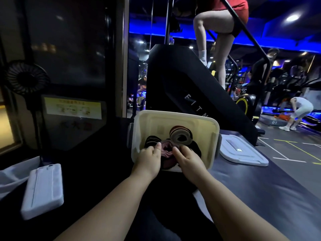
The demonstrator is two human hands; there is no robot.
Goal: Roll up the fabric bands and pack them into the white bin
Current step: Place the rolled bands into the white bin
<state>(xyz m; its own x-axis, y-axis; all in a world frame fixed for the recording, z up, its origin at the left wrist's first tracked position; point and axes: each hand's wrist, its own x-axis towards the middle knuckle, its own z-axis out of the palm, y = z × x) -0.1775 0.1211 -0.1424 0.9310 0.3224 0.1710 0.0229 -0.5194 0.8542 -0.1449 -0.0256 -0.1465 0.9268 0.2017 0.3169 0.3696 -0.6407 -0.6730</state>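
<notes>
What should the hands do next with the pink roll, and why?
Probably push the pink roll down into the white bin and let go. The left hand and right hand both hold it just inside the near wall, next to the beige roll and the dark roll, so it seems nearly placed.

Left forearm: bare, comes in from lower left, runs up and to the right; wrist straight.
Left hand: back up, fingers curled, thumb forward; grips left side of band.
Right forearm: bare, comes in from lower right, runs up and to the left.
Right hand: back up, fingers curled; grips right side of band.
Spacing: hands near, not touching.
</notes>
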